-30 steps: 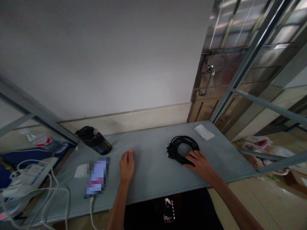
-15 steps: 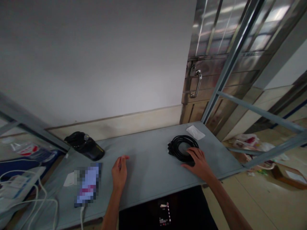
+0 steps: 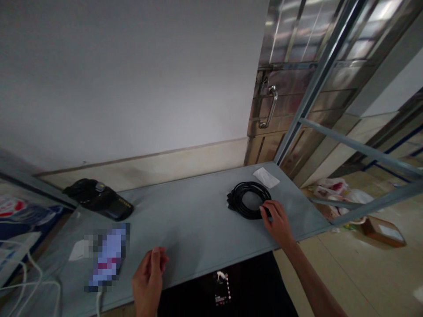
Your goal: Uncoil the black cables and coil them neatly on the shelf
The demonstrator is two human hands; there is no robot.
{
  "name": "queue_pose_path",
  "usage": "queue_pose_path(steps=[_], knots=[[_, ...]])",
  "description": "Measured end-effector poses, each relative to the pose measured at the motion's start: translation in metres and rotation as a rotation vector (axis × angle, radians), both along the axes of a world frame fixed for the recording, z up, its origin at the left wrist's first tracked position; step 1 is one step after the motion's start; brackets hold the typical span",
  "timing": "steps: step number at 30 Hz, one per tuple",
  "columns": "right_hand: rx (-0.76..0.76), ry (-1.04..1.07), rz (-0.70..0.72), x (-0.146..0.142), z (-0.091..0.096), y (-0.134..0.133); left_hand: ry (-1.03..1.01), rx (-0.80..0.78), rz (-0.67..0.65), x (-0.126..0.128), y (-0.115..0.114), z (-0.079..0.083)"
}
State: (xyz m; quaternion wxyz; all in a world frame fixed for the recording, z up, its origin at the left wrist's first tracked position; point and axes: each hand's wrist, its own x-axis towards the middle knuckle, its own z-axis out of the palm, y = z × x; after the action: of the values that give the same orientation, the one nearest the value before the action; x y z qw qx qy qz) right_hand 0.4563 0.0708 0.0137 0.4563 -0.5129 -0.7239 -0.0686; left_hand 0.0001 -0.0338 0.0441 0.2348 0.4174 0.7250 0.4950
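Note:
A coiled black cable (image 3: 238, 210) lies on the grey tabletop (image 3: 194, 211), its plug ends on the left side of the loop. My right hand (image 3: 279, 223) is at the coil's right edge, thumb and fingers closed round the strands there. Lower down and to the left, above the table's front edge, my left hand (image 3: 148, 277) is loosely curled with the thumb uppermost. I see nothing in it, and it is apart from the cable. A white paper piece (image 3: 266, 177) lies just beyond the coil.
On the left, a black bottle (image 3: 114, 204) lies on its side, and a pixelated phone-like thing (image 3: 109, 255) has a white cable at its lower end. Metal frame posts (image 3: 310, 105) rise at the right rear. A brown box (image 3: 383, 231) and bags stand on the floor to the right.
My right hand has gone from spread fingers over the coil to a closed hold on its right edge. My left hand has come nearer and lower. The view has shifted slightly.

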Motion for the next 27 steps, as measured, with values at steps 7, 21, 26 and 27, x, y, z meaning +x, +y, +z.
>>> queue_pose_path(steps=[7,21,26,27], knots=[[-0.031,-0.006,-0.025,0.0,0.0,-0.001,0.148,0.039,0.015,0.01,-0.004,0.003],[-0.001,-0.028,-0.021,-0.001,-0.001,0.0,0.384,0.096,-0.103,0.012,-0.006,-0.006],[-0.014,-0.001,-0.01,0.0,-0.001,0.0,0.394,0.11,-0.113,0.013,-0.006,-0.005],[-0.019,0.006,-0.009,0.0,-0.001,0.0,0.395,0.109,-0.117,0.012,-0.005,-0.005]])
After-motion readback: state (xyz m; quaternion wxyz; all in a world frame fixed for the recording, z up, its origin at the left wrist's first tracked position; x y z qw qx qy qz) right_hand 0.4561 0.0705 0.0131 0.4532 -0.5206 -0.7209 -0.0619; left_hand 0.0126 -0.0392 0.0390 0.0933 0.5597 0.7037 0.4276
